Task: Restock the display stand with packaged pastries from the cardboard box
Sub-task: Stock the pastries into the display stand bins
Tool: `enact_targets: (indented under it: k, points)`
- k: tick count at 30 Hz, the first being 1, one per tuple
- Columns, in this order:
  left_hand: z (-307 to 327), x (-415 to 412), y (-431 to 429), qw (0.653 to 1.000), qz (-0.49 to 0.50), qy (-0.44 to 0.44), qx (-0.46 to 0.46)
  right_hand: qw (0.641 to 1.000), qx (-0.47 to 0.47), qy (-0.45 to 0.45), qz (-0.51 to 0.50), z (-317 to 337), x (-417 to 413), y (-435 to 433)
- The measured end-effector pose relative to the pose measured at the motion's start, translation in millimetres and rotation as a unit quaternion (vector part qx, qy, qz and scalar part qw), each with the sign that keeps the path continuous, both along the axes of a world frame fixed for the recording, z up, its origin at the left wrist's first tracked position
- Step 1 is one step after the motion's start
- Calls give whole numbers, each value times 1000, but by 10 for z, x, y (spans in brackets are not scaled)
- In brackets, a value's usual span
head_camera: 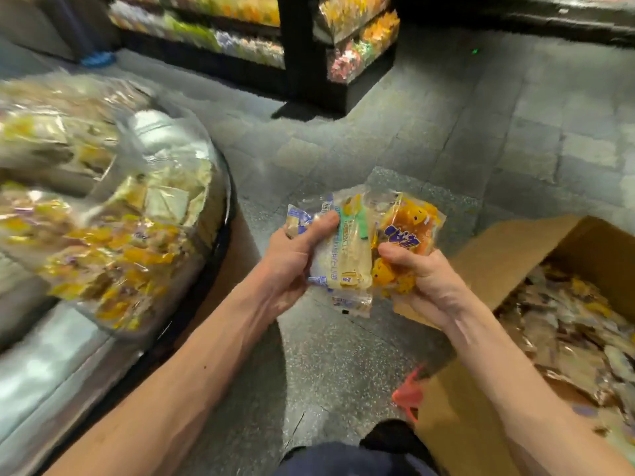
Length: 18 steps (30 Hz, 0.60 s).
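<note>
Main risk: both hands are loaded at once, over bare floor, midway between the cardboard box on the right and the display stand on the left. The left hand clamps its thumb over a bunch of pale packets. The right hand curls its fingers round the orange packets.

- The film looks slick and the bunches overlap loosely. The lowest pale packet hangs below the grip and looks likeliest to slide out and drop in transit.
- Squeezing harder to stop that probably crushes soft pastry.
- The stand looks heaped close to its rim, so a careless dump could send packets over the edge.
- With two kinds in hand, they could land mixed. The stand is motion-blurred, so I can't tell how its sections divide.

Look of the goods:
- All are individually wrapped in clear, crinkly film.
- The pale ones have blue and green print with light pastry inside.
- The orange ones carry bold blue lettering.
- The box sits near right with its flaps open and plenty more packets inside.
</note>
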State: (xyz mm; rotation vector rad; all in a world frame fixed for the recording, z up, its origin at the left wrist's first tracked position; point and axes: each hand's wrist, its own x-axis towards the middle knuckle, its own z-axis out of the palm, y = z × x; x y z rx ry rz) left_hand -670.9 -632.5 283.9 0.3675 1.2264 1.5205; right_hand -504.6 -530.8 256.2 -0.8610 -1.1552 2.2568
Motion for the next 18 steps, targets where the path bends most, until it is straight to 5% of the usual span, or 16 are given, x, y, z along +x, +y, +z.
enact_targets:
  k: [11, 18]
  points:
    - [-176, -1528, -1348, 945, 320, 37, -50, 961, -84, 30, 261, -161, -2191, -840]
    - [-308, -2422, -1537, 899, 417, 75, -109, 924, -138, -12, 356, -387, -3432, -858]
